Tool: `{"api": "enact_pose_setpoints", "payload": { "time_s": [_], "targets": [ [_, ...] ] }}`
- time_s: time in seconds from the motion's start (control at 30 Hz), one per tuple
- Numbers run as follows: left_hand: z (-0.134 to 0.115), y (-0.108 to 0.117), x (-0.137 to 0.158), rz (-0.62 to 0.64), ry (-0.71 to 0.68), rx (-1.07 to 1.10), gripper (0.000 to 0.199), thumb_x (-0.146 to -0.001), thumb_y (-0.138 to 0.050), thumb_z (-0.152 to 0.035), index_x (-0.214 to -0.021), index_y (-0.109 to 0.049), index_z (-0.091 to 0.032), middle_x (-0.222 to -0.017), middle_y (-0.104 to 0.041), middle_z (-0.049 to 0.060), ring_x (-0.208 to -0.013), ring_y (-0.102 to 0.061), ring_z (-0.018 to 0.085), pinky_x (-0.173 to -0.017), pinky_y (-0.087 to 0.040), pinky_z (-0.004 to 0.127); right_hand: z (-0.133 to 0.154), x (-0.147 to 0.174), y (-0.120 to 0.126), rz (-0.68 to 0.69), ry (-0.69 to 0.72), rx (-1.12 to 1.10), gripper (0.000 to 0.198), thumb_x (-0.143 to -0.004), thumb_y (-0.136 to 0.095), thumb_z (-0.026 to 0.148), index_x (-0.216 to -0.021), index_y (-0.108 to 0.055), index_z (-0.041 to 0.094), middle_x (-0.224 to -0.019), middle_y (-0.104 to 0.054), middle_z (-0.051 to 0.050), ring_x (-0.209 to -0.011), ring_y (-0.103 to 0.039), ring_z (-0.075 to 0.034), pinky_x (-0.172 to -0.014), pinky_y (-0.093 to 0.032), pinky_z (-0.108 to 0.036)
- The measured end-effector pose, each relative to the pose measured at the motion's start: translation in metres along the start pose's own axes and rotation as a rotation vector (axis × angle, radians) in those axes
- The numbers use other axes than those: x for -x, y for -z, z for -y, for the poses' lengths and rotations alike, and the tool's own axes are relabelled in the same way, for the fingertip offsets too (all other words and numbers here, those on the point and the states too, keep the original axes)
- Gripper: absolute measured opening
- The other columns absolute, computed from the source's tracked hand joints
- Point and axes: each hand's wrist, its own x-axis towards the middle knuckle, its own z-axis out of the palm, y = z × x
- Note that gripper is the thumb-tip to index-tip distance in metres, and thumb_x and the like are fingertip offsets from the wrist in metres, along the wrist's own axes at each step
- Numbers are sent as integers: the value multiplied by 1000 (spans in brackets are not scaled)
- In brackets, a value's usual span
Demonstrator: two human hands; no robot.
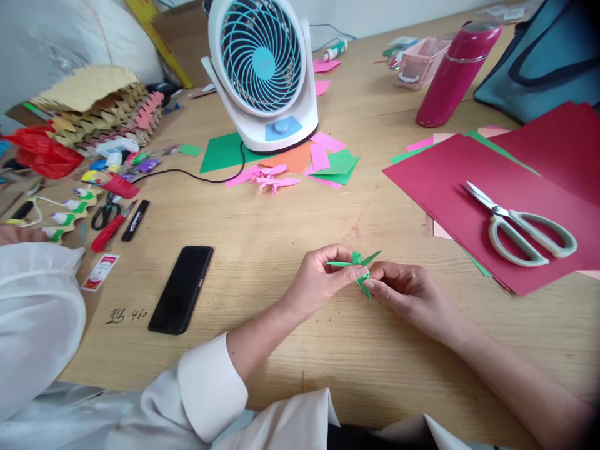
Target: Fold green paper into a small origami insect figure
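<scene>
A small folded green paper figure (pixel 357 259) with narrow pointed parts sticking out is held over the table between both hands. My left hand (pixel 323 275) pinches its middle between thumb and fingers. From the other side, my right hand (pixel 404 289) grips its lower part with thumb and forefinger. Fingertips hide some of the folds. Beyond the hands, several folded pink paper figures (pixel 274 180) lie near the fan's base, beside pink paper strips (pixel 320 157) and green paper squares (pixel 336 165).
A white fan (pixel 262 69) stands at the back. Right of me, scissors (pixel 520 225) lie on red paper sheets (pixel 435 181), with a pink bottle (pixel 459 75) behind. Left are a phone (pixel 181 289), a red-handled knife (pixel 112 228) and another person's white sleeve (pixel 37 319).
</scene>
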Motion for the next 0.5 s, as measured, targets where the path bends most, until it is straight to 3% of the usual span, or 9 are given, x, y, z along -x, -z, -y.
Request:
{"api": "enact_pose_setpoints", "payload": {
  "time_s": [0.17, 0.33, 0.5],
  "targets": [
    [0, 1, 0, 36, 28, -44, 38, -66, -86, -41, -72, -59, -14, -66, -59, -4, -60, -53, 7, -60, -42, 21, 3, 0, -2, -6, 1, 18, 33, -88, -65, 47, -70, -59, 20, -69, -55, 1, -66, -48, -13, -63, -39, -27],
    [-3, -2, 2, -54, -77, -158, 41, -72, -81, -43, -66, -52, -15, -62, -50, -5, -57, -43, 6, -55, -32, 21, 5, 1, -9, -3, -19, -42, 29, -83, -71, 46, -76, -60, 20, -70, -55, 2, -66, -48, -13, -61, -40, -26],
    [-6, -5, 4, -47, -92, -150, 40, -71, -81, -42, -67, -52, -15, -63, -50, -5, -60, -46, 7, -57, -35, 21, 0, 1, -12, 6, -22, -37, 28, -84, -71, 40, -72, -55, 20, -66, -49, 4, -62, -42, -12, -59, -36, -26]
  ]
}}
